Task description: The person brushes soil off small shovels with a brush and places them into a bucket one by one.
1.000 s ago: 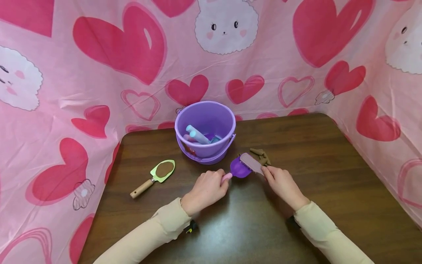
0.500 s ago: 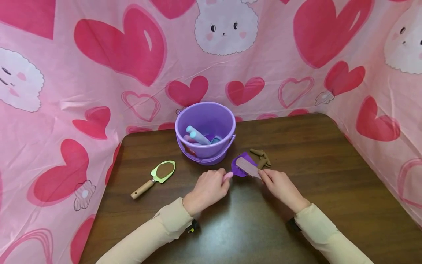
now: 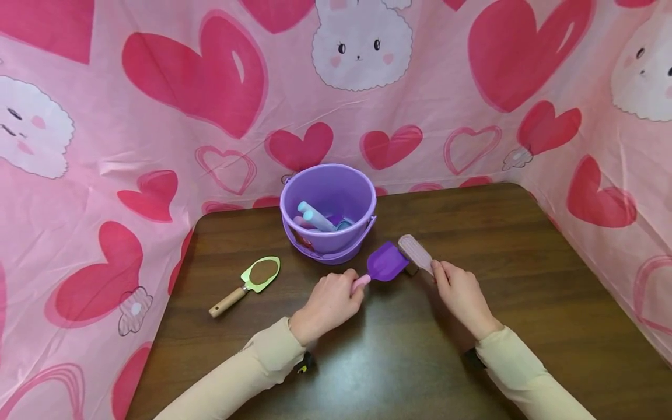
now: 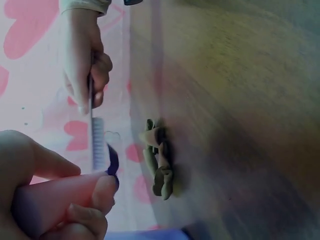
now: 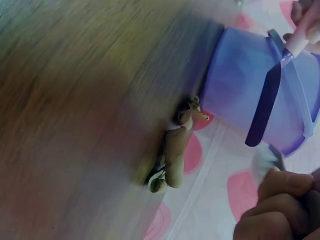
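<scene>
My left hand point(image 3: 328, 304) grips the pink handle of a small toy shovel, its purple blade point(image 3: 386, 261) raised over the table. Pinched in my right hand point(image 3: 462, 294) is a pale pink brush point(image 3: 416, 252), bristles down, by the blade's right edge. Beneath the two tools lie several brown, clay-like rolls point(image 5: 175, 157), mostly hidden in the head view. The left wrist view shows these rolls point(image 4: 159, 160) heaped on the table, below the bristles point(image 4: 98, 145).
A purple bucket point(image 3: 336, 242) with blue- and pink-handled tools inside stands behind the shovel. Left on the wooden table point(image 3: 472, 221) lies a green trowel point(image 3: 254, 284) with a wooden handle and a brown patch on its blade. Pink heart-print cloth point(image 3: 446, 87) surrounds the table.
The brush passed over the purple blade toward the handle, then swung right and away, past the blade's edge, now covering the rolls seen there before. My left hand has hardly moved.
</scene>
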Motion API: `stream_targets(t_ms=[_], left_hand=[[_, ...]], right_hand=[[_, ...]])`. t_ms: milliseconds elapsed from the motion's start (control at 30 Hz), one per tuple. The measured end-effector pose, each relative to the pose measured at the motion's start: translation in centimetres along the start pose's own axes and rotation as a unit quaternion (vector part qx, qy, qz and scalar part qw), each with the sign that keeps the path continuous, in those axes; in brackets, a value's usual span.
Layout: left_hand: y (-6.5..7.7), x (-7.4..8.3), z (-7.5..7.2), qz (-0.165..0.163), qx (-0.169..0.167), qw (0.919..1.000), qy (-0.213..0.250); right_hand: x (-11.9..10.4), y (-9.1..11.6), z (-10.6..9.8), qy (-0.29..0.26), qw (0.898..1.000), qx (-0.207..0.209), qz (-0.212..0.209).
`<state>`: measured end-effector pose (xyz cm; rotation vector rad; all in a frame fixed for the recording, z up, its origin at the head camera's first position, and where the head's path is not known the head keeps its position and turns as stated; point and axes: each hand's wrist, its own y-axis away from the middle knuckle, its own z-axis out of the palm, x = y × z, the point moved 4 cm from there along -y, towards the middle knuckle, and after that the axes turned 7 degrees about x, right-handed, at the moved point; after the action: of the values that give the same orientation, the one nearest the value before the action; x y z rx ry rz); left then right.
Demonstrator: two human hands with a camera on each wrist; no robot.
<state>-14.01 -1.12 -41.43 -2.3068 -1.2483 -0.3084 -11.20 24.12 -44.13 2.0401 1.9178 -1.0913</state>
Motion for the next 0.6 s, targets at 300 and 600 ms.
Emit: stream_targets(t_ms=[300,600], left_hand=[[-0.2,-1.9,2.0,-0.137,-0.118,0.9493,0.257],[0.2,-2.6,3.9,-0.266,-0.180,0.8025,0.503]], right_hand=[[-0.2,0.1,-0.7,-0.036,0.999,0.038,0.014],[-0.9,0.2,-0.8,-0.067,0.998,-0.006,0.019]])
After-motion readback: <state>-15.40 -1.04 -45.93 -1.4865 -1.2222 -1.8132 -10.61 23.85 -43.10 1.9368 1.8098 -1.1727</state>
